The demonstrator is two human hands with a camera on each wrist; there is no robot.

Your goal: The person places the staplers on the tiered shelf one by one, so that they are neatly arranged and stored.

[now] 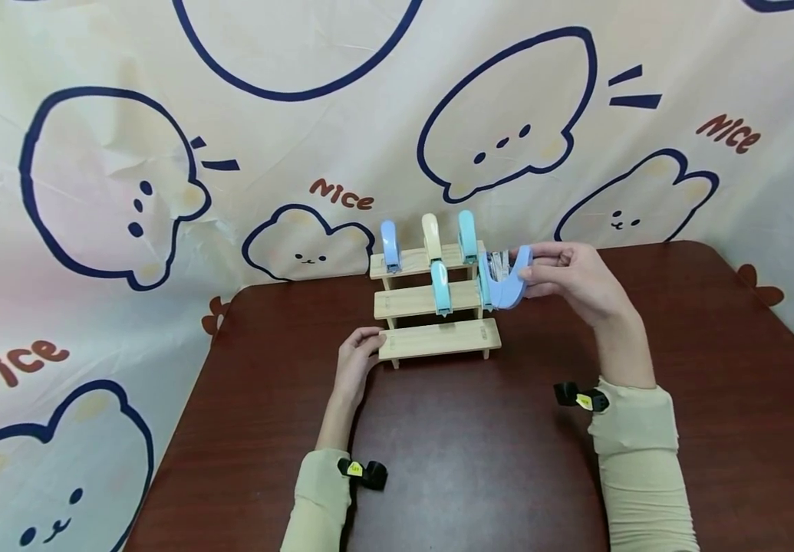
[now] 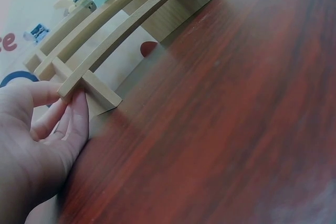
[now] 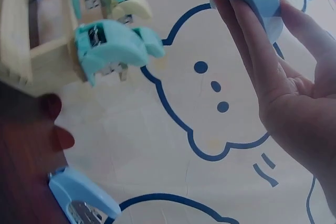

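My right hand [image 1: 576,280] holds a blue stapler [image 1: 509,291] between thumb and fingers, raised just right of a three-step wooden rack [image 1: 438,340]. In the right wrist view that stapler [image 3: 257,1] is cut off by the top edge. My left hand [image 1: 355,364] pinches the left end of the lowest step, thumb on top and fingers beneath. On the top step stand a blue stapler [image 1: 390,247], a cream stapler [image 1: 431,236] and a teal stapler [image 1: 467,238]. The middle step bears one teal stapler [image 1: 441,288] near its centre and another [image 1: 485,282] at its right end, partly hidden behind the held one.
Another blue stapler [image 3: 84,198] lies low in the right wrist view, beyond the rack's end. The rack stands near the back of a dark brown table [image 1: 479,452]. A cloth with cartoon outlines [image 1: 300,153] hangs right behind it.
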